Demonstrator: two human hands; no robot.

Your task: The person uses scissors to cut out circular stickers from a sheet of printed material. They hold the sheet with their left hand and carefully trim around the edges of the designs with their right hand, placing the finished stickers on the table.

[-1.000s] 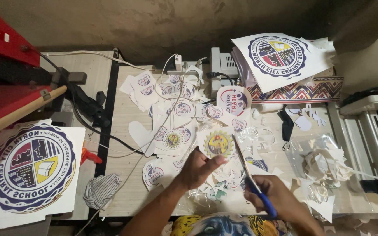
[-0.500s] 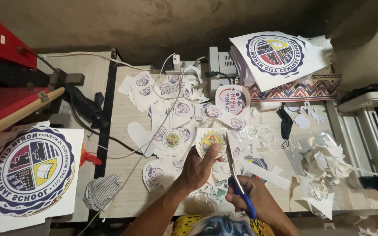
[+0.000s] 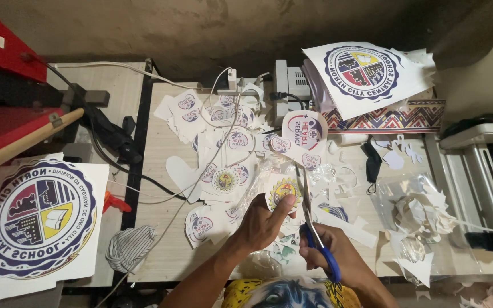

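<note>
My left hand (image 3: pixel 261 224) pinches a small paper piece with a round yellow printed emblem (image 3: pixel 283 191), held over the wooden table. My right hand (image 3: pixel 329 251) grips blue-handled scissors (image 3: pixel 315 228); their blades point up along the emblem's right edge. Several cut-out round logo stickers (image 3: pixel 223 148) lie scattered on the table beyond my hands.
A large round school-seal print (image 3: pixel 32 217) lies at the left, another (image 3: pixel 363 71) at the back right on a patterned box. Paper scraps on clear plastic (image 3: pixel 420 219) lie right. Red heat press (image 3: pixel 7 85), cables, a power strip (image 3: pixel 232 80) and a striped cloth (image 3: pixel 129 246) stand left.
Both hands have shifted slightly left and closer together. The scissors have swung more upright and their blades now sit against the emblem piece's right edge.
</note>
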